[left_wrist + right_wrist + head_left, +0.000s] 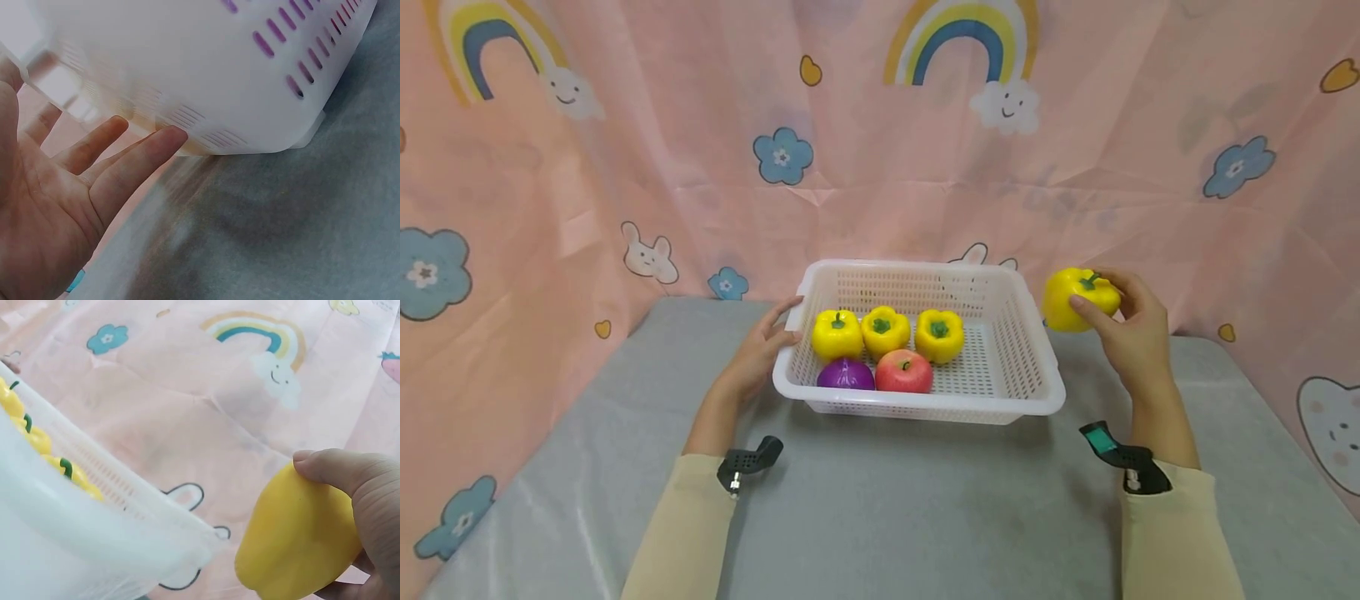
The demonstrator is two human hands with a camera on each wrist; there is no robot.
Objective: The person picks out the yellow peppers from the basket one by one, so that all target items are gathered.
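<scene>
In the head view a white plastic basket (917, 406) stands on the grey table. Along its left side are three yellow bell peppers, the nearest to the right hand being a yellow bell pepper (939, 336), with a purple onion-like ball (846, 375) and a red apple (904, 372) in front. My left hand (756, 354) holds the basket's left rim, thumb above; its other fingers (140, 165) lie against the outer wall in the left wrist view. Right of the basket, above the table, my right hand (1131, 325) grips another yellow bell pepper (297, 537) between thumb and fingers.
The grey cloth-covered table (925, 508) extends in front and to both sides. Behind it hangs a pink curtain (865, 217) with rainbows, flowers and clouds. A dark strap sits on each wrist, below the beige sleeves (1180, 533).
</scene>
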